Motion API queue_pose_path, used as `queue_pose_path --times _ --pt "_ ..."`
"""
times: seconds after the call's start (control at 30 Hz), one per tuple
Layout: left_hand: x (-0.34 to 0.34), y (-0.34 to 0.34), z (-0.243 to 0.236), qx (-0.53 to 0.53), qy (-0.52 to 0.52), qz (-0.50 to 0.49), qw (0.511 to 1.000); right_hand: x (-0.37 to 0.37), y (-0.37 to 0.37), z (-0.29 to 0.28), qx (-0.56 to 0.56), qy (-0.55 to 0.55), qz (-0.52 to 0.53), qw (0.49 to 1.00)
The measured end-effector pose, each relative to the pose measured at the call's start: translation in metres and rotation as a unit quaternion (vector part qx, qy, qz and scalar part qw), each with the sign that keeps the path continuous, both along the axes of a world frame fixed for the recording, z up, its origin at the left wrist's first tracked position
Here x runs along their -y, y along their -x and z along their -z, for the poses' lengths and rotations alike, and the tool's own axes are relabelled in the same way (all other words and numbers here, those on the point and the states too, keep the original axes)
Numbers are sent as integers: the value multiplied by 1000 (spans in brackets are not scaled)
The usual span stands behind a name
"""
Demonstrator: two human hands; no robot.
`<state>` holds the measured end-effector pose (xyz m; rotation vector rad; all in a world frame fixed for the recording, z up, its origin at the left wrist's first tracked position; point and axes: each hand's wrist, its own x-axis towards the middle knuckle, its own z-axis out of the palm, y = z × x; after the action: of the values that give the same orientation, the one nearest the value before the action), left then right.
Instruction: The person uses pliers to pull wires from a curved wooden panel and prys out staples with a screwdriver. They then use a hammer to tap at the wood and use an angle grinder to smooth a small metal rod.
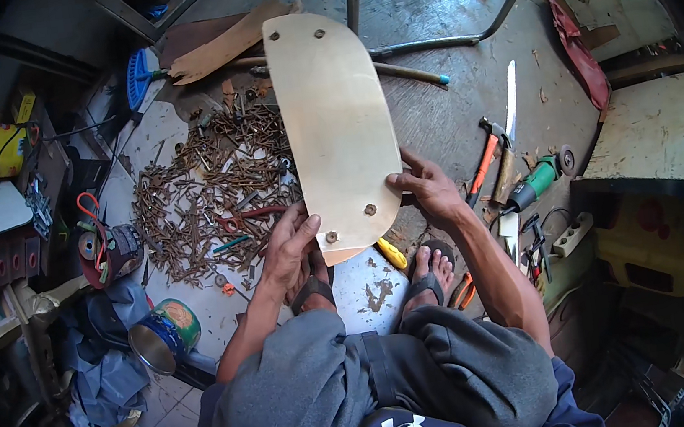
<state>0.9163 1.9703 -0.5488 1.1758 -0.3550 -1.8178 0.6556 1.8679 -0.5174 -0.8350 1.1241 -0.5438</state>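
Note:
A pale, rounded flat panel (336, 121) is held up in front of my knees, its long side running away from me. Several rusty nuts or bolt heads sit in it near its far and near ends. My left hand (289, 249) grips the near left corner, thumb on top and fingers mostly hidden underneath. At the near right edge, my right hand (430, 186) holds the panel with its thumb on the upper face. Below and left of the panel, a big heap of rusty screws and bolts (196, 188) lies on the floor, with red-handled pliers (254, 217) among them.
To the right lie an orange-handled hammer (484, 162), a long knife (508, 114), a green angle grinder (537, 183) and a white power strip (572, 234). A metal can (164, 337) stands at the left. Beyond are a blue brush (139, 78) and a bent metal frame (432, 44).

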Motion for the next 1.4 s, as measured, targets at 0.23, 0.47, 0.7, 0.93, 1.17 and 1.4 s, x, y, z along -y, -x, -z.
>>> queue_pose_path --times 0.23,0.47,0.7,0.93,1.17,1.4 --pt "28 39 39 -68 -39 -42 996 13 50 38 -325 209 42 921" --pt "101 103 97 -106 -82 -45 990 -8 158 143 -644 225 113 722" --pt "154 152 143 -21 -139 -126 982 -1 167 131 -503 121 212 829" --pt "171 171 141 92 -159 -144 972 -14 80 86 -400 166 89 897" --pt "173 179 136 95 -172 -160 967 -30 61 117 -484 240 -21 841" --pt "172 179 134 91 -167 -157 969 -28 63 111 -476 260 29 840"
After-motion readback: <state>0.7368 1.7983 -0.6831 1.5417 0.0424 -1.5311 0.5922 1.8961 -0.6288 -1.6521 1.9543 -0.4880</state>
